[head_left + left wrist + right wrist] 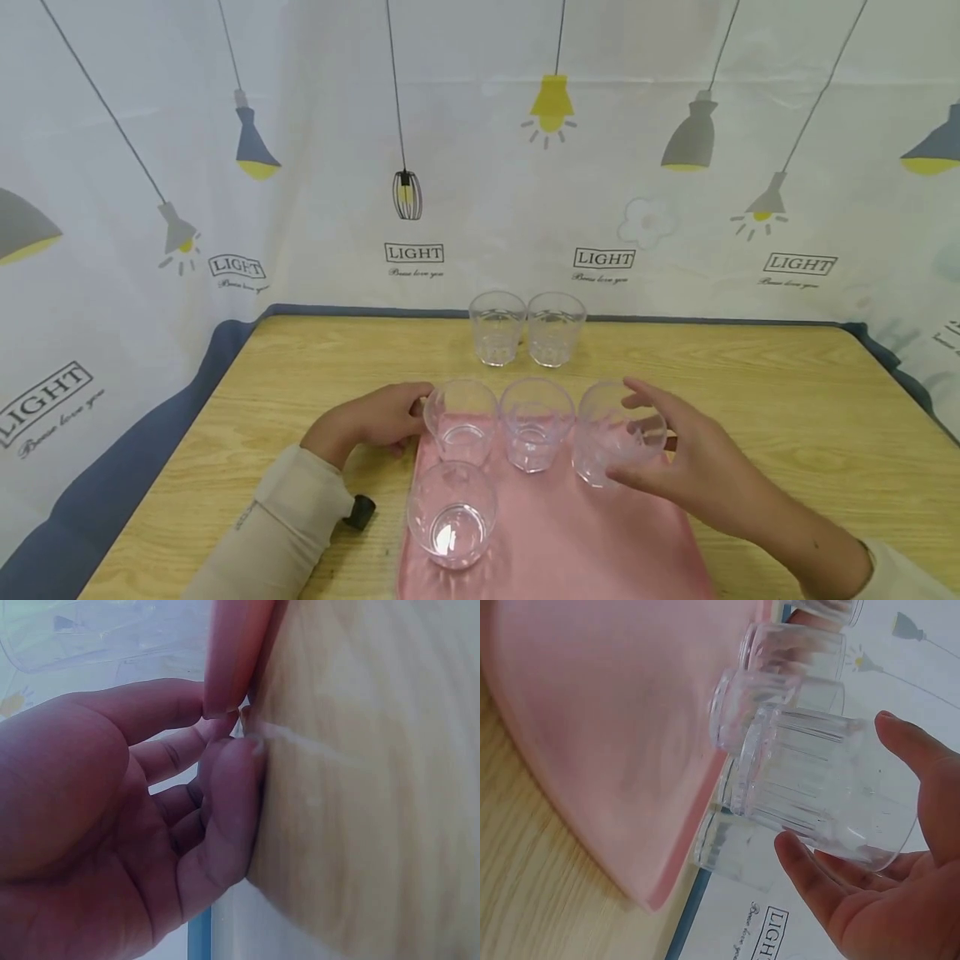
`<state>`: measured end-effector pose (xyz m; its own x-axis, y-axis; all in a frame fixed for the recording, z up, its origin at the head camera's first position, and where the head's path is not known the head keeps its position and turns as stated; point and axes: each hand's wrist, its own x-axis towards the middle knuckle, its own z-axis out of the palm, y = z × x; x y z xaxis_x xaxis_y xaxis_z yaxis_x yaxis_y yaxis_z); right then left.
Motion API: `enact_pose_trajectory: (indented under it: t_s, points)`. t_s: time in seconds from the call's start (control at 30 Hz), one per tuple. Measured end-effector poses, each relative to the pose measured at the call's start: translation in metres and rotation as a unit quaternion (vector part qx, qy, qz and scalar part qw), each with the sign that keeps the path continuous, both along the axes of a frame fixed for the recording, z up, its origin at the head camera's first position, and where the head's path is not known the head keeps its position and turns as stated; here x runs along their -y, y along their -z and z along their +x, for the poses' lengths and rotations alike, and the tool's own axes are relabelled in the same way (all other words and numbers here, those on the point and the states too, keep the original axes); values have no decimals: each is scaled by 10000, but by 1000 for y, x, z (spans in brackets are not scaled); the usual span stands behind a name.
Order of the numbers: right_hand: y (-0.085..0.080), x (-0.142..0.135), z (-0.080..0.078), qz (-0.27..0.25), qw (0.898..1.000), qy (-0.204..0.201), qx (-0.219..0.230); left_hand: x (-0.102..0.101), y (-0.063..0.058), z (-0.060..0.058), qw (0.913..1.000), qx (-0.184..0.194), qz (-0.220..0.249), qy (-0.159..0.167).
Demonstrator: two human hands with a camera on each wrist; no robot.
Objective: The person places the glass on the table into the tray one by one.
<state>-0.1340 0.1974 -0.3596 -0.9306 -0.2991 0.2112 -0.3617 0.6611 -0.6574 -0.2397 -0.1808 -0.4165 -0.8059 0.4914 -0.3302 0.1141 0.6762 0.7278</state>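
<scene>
A pink tray lies on the wooden table. My left hand is at its far left edge; in the left wrist view the thumb and curled fingers meet at the tray's edge. My right hand curves round a clear cup, the rightmost of three in a row on the tray. In the right wrist view this cup stands between thumb and fingers. Beside it is the middle cup, then the left cup. Nearer me on the tray's left side sits another clear cup.
Two more clear cups stand side by side on the table beyond the tray. Behind the table's far edge hangs a white cloth printed with lamps. A small black piece juts from the left sleeve.
</scene>
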Motion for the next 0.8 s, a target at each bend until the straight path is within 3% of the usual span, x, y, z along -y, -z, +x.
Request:
enact_pose_trajectory:
  t_s: [0.5,0.8]
  points:
    - [0,16,23,-258,9983,-495,156,-1,0,0,10000,-17,-15,-34]
    - [5,27,29,-460,9944,-923,212,-1,1,0,10000,28,21,-81]
